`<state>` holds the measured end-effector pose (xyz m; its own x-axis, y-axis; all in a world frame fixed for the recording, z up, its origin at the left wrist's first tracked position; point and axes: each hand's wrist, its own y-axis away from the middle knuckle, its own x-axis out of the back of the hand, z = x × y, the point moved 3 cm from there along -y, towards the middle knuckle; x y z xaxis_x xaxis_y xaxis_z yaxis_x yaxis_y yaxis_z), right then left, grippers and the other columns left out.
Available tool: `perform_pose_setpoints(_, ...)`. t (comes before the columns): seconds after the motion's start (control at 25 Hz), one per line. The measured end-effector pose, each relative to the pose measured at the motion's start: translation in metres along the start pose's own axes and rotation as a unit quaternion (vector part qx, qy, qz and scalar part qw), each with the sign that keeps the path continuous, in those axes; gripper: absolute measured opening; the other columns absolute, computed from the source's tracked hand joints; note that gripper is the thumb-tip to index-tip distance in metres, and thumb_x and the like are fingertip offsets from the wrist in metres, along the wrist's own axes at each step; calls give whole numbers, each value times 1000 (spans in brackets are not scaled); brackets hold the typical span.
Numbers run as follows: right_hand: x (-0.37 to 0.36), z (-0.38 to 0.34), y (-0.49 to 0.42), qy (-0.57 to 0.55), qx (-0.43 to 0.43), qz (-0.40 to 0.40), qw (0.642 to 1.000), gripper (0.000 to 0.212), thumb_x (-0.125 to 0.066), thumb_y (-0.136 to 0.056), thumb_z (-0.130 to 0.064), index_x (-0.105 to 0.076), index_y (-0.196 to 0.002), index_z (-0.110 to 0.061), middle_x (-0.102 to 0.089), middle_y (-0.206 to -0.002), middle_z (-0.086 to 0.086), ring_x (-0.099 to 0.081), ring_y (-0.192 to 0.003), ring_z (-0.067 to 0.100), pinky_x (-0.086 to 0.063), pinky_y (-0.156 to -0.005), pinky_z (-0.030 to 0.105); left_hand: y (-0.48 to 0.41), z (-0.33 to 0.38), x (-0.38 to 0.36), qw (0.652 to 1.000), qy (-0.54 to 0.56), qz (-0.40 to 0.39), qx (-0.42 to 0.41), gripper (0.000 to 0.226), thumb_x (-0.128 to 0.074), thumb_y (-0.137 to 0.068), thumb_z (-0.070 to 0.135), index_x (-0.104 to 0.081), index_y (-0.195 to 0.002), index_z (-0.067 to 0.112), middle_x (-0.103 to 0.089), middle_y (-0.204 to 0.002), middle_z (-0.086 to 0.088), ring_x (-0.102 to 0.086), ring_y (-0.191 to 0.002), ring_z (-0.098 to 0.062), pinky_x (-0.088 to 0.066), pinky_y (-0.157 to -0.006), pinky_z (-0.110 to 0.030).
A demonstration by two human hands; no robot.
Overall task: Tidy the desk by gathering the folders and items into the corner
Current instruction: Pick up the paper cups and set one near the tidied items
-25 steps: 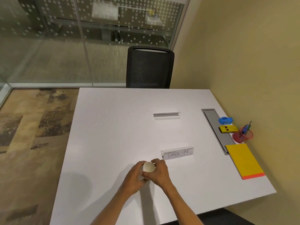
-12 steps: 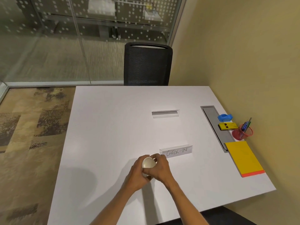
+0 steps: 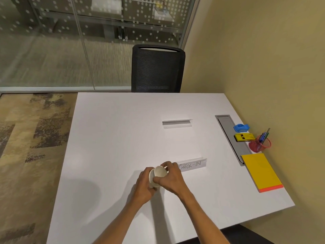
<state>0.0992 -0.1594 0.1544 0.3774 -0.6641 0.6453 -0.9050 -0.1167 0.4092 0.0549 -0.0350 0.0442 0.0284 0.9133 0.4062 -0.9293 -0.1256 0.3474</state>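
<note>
Left hand (image 3: pixel 144 185): mine, wrapped round the near side of a white cup (image 3: pixel 157 175), which lies tilted with its mouth turned away from me. Right hand (image 3: pixel 171 178): mine, closed over the cup from the right, thumb on its wall, fingers curled over the rim; both hands grip the same cup, held just above the bench (image 3: pixel 112 138) near its front middle. Sign (image 3: pixel 192 166): clear holder lettered "CHECK-IN", standing just beyond my right hand, its left end hidden by my fingers. Second holder (image 3: pixel 177 123): clear, unlettered as far as I can tell, farther back, well apart from the first. Grey tray (image 3: pixel 230 136): long strip let into the bench near the right edge. Blue item (image 3: pixel 241 127): small, at the tray's right side; what it is I cannot tell. Yellow item (image 3: pixel 244 137): just in front of the blue one. Red pot (image 3: pixel 260 145): holds pens, against the wall. Yellow pad (image 3: pixel 260 171): flat, orange near edge, in front of the pot. Chair (image 3: pixel 158 68): black mesh, at the far side.
</note>
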Motion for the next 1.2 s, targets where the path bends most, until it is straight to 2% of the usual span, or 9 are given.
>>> perform_pose_setpoints(0.12, 18, -3, -2, -16, 1, 15, 1000, 54, -71, -56, -40, -54, -105, -26, -46, -106, -4, -54, -98, 16, -51, -80, 29, -15, -27, -4, 1000, 10, 7, 21, 69, -83, -58, 48, -46, -116, 48, -63, -111, 20, -67, -98, -12, -61, -77, -45)
perform_pose_setpoints(0.2, 34, 0, -5, -18, -3, 34, 999, 53, -72, -58, -39, -55, -106, -26, -48, -106, -3, -55, -96, 15, -50, -77, 28, -11, -22, 4, 1000, 11, 18, 15, 69, -82, -57, 52, -43, -114, 50, -62, -112, 22, -65, -101, -13, -59, -80, -44)
perform_pose_setpoints(0.32, 58, 19, -8, -19, -33, 69, 997, 55, -75, -59, -40, -55, -107, -24, -50, -107, -2, -58, -93, 16, -49, -73, 26, -11, -21, 12, 998, 44, 19, 31, 72, -90, -62, 36, -41, -110, 57, -58, -113, 26, -60, -105, -17, -55, -85, -39)
perform_pose_setpoints(0.4, 67, 36, -8, -12, -60, 76, 995, 55, -77, -59, -40, -56, -107, -24, -52, -108, -1, -59, -94, 18, -48, -73, 26, -19, -20, 13, 996, 67, 34, 48, 76, -94, -62, 23, -43, -108, 55, -61, -112, 17, -60, -105, -20, -53, -77, -27)
perform_pose_setpoints(0.48, 66, 53, -6, 0, -85, 74, 994, 56, -76, -57, -42, -56, -106, -24, -52, -108, 0, -58, -97, 19, -51, -76, 29, -28, -13, 13, 994, 83, 50, 60, 80, -94, -61, 12, -45, -114, 48, -63, -114, 7, -61, -106, -23, -48, -63, -10)
perform_pose_setpoints(0.64, 58, 78, -1, 20, -108, 70, 992, 64, -75, -56, -45, -56, -113, -23, -50, -108, 0, -56, -105, 22, -52, -86, 35, -44, -2, 7, 990, 95, 64, 81, 80, -91, -62, 2, -53, -127, 27, -62, -119, 2, -57, -105, -20, -45, -55, -4)
perform_pose_setpoints(0.92, 41, 104, 5, 28, -127, 73, 989, 66, -75, -55, -49, -55, -114, -26, -47, -107, -4, -53, -104, 21, -51, -87, 34, -64, -7, -7, 988, 84, 79, 103, 79, -91, -61, 0, -55, -129, 20, -61, -119, -1, -53, -101, -18, -44, -53, -5)
perform_pose_setpoints(1.08, 34, 107, 6, 30, -125, 82, 988, 66, -75, -56, -48, -56, -115, -25, -48, -106, -3, -55, -102, 21, -51, -87, 35, -65, -12, -10, 988, 69, 88, 103, 81, -95, -58, 10, -54, -127, 24, -65, -121, -2, -53, -99, -16, -41, -74, -24)
perform_pose_setpoints(1.2, 28, 105, 6, 26, -119, 81, 989, 69, -73, -55, -51, -56, -116, -25, -48, -107, -4, -55, -103, 21, -51, -88, 35, -65, -14, -10, 989, 60, 92, 99, 80, -95, -58, 13, -54, -127, 24, -65, -120, -2, -53, -98, -16, -41, -78, -27)
